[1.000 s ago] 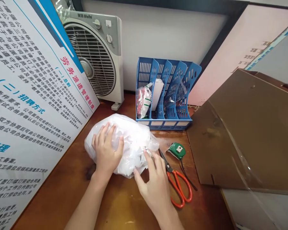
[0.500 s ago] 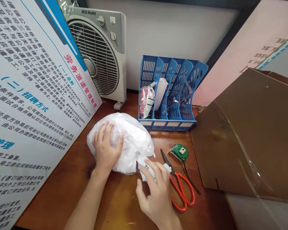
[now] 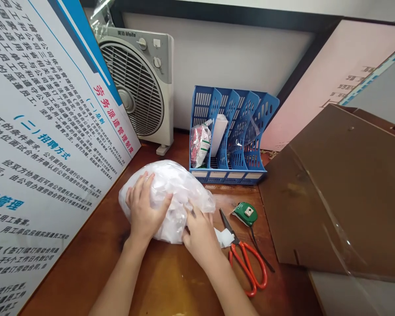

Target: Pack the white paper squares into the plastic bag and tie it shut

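Note:
A clear plastic bag stuffed with white paper pieces lies on the wooden desk. My left hand rests flat on its left side with the fingers spread. Against the bag's lower right side presses my right hand, its fingertips pushed into the plastic. A small white paper piece lies loose just right of my right hand, beside the blades of the orange-handled scissors.
A green tape measure sits past the scissors. A blue file rack with a packet inside stands behind the bag, beside a grey fan. A printed board leans at left; a brown cardboard sheet lies at right.
My right hand left the small white paper piece on the desk by the scissors and moved up-left onto the bag. My left hand stayed on the bag.

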Demonstrator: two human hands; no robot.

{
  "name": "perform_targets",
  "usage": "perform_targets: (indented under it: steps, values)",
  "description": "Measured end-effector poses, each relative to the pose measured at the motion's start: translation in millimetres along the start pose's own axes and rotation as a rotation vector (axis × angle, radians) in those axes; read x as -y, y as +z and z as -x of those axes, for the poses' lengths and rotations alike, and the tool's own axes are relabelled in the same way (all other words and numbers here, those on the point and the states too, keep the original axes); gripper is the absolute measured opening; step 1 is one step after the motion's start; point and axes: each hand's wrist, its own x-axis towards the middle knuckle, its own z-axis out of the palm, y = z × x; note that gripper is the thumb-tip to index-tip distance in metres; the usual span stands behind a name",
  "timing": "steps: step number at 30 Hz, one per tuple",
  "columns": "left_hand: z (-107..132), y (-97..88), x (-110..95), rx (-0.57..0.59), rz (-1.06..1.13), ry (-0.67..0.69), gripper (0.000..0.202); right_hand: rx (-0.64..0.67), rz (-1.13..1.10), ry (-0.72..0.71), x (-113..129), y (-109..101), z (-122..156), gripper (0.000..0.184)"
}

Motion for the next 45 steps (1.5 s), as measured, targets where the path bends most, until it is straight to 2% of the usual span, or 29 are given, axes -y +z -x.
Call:
perform_targets:
  steps: [3, 5, 7, 8, 9, 11, 13, 15, 17, 18, 20, 22, 23, 25, 26, 27, 28, 32, 34, 37, 39, 42, 45]
  values:
    - [-2.7, -2.3, -1.5, -0.043, 0.093, -0.059, 0.049, -0.096, -0.033, -0.059, -10.2, 1.4, 22.5, 0.043]
    - [-4.4, -5.7, -1.9, -0.085, 0.210, -0.124, 0.038, -0.190, -0.086, -0.044, -12.5, -1.8, 33.3, 0.026]
    - [-5.1, -8.8, -2.3, -0.128, 0.309, -0.199, 0.036, -0.292, -0.127, -0.012, -10.0, -6.1, 36.9, 0.014]
    - [-5.3, -9.9, -2.7, -0.151, 0.347, -0.220, 0.038, -0.317, -0.134, -0.007, -7.2, -7.8, 35.9, 0.017]
    - [-5.5, -10.9, -3.2, -0.172, 0.373, -0.216, 0.039, -0.311, -0.128, -0.013, -3.8, -8.9, 33.6, 0.028]
    - [-6.1, -13.1, -4.9, -0.176, 0.373, -0.135, 0.042, -0.204, -0.093, -0.046, 3.9, -9.4, 27.4, 0.057]
    - [-7.1, -17.1, -7.9, -0.111, 0.306, -0.026, 0.045, -0.076, -0.060, -0.069, 10.6, -9.0, 24.2, 0.071]
    - [-6.7, -24.0, -12.7, -0.005, 0.221, 0.017, 0.048, -0.034, -0.060, -0.078, 14.7, -10.3, 28.4, 0.061]
    - [-2.0, -34.2, -20.0, 0.063, 0.173, -0.004, 0.049, -0.087, -0.085, -0.083, 14.8, -14.7, 41.3, 0.042]
    - [2.6, -40.0, -24.6, 0.062, 0.160, -0.012, 0.049, -0.146, -0.102, -0.078, 12.9, -17.6, 50.1, 0.034]
    - [16.5, -51.6, -35.5, -0.037, 0.134, -0.022, 0.045, -0.294, -0.114, -0.043, 5.2, -22.6, 70.0, 0.025]
    - [35.0, -59.2, -47.3, -0.085, 0.206, 0.115, 0.040, -0.427, -0.049, 0.029, -6.5, -23.3, 89.0, 0.026]
    - [44.9, -60.2, -52.8, 0.022, 0.301, 0.196, 0.035, -0.432, 0.013, 0.067, -12.7, -21.2, 97.2, 0.033]
    - [63.5, -54.9, -61.2, 0.412, 0.460, 0.271, 0.030, -0.361, 0.119, 0.099, -22.6, -12.9, 109.7, 0.049]
    - [71.6, -49.0, -63.3, 0.564, 0.464, 0.292, 0.033, -0.322, 0.141, 0.092, -25.4, -7.8, 113.8, 0.053]
    - [78.6, -41.7, -63.7, 0.672, 0.415, 0.306, 0.039, -0.294, 0.137, 0.076, -26.7, -3.2, 116.5, 0.054]
    - [84.5, -33.6, -62.4, 0.716, 0.349, 0.315, 0.045, -0.273, 0.107, 0.054, -26.5, 0.1, 117.8, 0.052]
    - [98.1, -9.0, -47.8, 0.788, 0.104, 0.321, 0.059, -0.245, -0.131, 0.005, -22.2, -6.5, 110.5, 0.033]
    - [100.2, -5.3, -42.0, 0.826, 0.069, 0.341, 0.057, -0.272, -0.206, 0.036, -24.5, -17.9, 99.2, 0.022]
    - [100.9, -4.6, -39.0, 0.848, 0.116, 0.364, 0.046, -0.278, -0.190, 0.134, -33.7, -29.8, 75.2, 0.018]
    - [101.7, -3.7, -37.7, 0.817, 0.172, 0.357, 0.045, -0.205, -0.123, 0.167, -39.7, -30.7, 58.8, 0.018]
    - [103.9, -1.7, -34.2, 0.723, 0.228, 0.330, 0.058, -0.098, -0.055, 0.139, -43.5, -24.8, 43.3, 0.023]
    - [104.2, -3.5, -33.5, 0.694, 0.237, 0.288, 0.062, -0.111, -0.119, 0.141, -43.0, -18.9, 41.5, 0.020]
